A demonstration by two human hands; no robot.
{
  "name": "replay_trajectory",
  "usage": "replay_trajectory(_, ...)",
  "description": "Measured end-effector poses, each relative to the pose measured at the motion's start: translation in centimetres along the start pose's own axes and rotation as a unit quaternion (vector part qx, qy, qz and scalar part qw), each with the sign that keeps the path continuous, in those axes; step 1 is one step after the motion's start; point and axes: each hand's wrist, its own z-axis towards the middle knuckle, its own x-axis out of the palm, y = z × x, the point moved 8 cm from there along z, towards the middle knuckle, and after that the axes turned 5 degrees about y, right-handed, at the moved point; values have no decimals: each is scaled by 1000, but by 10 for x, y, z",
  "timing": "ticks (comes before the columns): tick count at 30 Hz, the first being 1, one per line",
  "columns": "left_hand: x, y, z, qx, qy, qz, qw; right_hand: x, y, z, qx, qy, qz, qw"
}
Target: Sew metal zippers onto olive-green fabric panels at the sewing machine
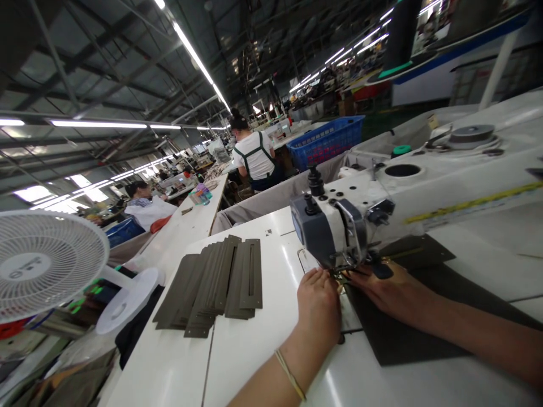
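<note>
Sewing machine [316, 229], one, white body with dark grey head, standing on a white table [241, 364]; yellow tape measure [475, 202] along the side of its arm, green ring [401, 150] on top. Dark panel [394, 342], one, olive-grey, flat on the table at the right, its near-left edge running up towards the needle area, partly covered by the right forearm. Left hand [319, 305], fingers curled in, tips just beside the needle area; whether anything is pinched cannot be told; pale band [291, 373] around the wrist. Right hand [392, 291], palm down on the dark panel, fingers reaching beneath the machine head; fingertips partly hidden, any grip cannot be told. Further dark piece [432, 249], beyond the right hand, with a small hole near its corner; whether joined to the panel is unclear. Strips [207, 282], many, olive-grey, overlapping in a fanned pile left of the machine, well apart from the hands; the rightmost bears a long slot. Fan [29, 265], one, white, at the left, beside the table. Blue basket [326, 138], one, beyond the machine. Co-workers, two nearest: one in a white top with dark straps [254, 155], one seated farther left [144, 206].
</note>
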Motion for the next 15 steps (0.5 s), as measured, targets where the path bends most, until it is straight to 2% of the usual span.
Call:
replay_trajectory(8, 0, -3, -7, 10, -7, -3, 1000, -10, 5, -3, -31, -14, 15, 999)
replay_trajectory(12, 5, 1, -7, -13, 28, -7, 1000, -18, 11, 1, -39, -31, 1, 999)
replay_trajectory(15, 4, 6, -6, -30, 20, -29, 999, -17, 10, 3, -24, -50, -13, 998)
